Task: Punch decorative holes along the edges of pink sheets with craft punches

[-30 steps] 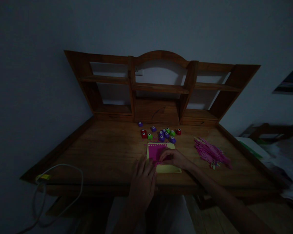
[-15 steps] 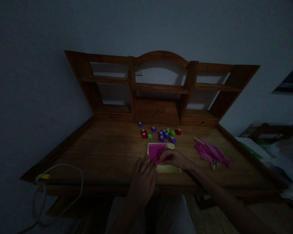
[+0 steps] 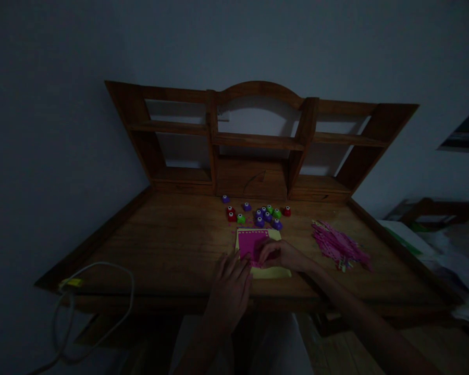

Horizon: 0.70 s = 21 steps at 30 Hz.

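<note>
A pink sheet of paper [image 3: 250, 242] with a row of small light marks along its top edge lies on a larger yellow sheet [image 3: 275, 272]. My left hand [image 3: 230, 278] rests with fingers stretched out over the lower left corner of the pink paper. At the lower right of the same sheet, my right hand [image 3: 280, 253] has thumb and fingertips pinched together on the pink paper near its bottom edge. The exact grip is hard to see in the dim light. Just beyond the sheets stand several small craft punches, purple [image 3: 260, 222], green [image 3: 241, 219] and red [image 3: 287, 211].
To the right lies a heap of pink paper strips [image 3: 340, 245]. A wooden shelf unit [image 3: 258, 139] rises at the back of the desk [image 3: 172, 234]. A white cable [image 3: 132, 284] loops over the front left edge. Tiny pink scraps lie near the punches.
My right fingertips have shifted slightly right and down along the pink paper's bottom edge. My left hand has stayed almost where it was.
</note>
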Available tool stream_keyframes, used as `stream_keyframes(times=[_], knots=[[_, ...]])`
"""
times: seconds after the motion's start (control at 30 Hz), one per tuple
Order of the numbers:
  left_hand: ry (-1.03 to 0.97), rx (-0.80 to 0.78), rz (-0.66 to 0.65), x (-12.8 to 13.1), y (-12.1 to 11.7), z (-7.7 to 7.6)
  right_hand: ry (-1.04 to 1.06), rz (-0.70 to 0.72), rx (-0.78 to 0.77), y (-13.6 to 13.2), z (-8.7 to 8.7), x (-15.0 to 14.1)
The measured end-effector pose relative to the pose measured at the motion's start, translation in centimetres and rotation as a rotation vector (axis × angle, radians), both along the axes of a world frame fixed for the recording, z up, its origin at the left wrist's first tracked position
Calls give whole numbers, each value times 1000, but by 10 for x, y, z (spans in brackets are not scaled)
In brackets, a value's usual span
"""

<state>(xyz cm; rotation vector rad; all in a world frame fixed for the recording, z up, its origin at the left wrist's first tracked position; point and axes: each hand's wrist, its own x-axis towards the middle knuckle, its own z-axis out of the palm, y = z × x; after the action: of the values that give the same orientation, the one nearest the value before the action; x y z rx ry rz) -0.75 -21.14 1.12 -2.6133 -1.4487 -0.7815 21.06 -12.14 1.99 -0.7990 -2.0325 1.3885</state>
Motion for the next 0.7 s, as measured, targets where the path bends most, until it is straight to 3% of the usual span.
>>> stream_keyframes(times=[0.2,0.37,0.7], knots=[[2,-35,17,2,-1,-4,129,-79,-20,0,-5,4],[-20,-45,14,5,-1,-7,110,-66,46,0,-13,6],[-9,6,17,4,0,-9,96,-60,44,-1,-8,3]])
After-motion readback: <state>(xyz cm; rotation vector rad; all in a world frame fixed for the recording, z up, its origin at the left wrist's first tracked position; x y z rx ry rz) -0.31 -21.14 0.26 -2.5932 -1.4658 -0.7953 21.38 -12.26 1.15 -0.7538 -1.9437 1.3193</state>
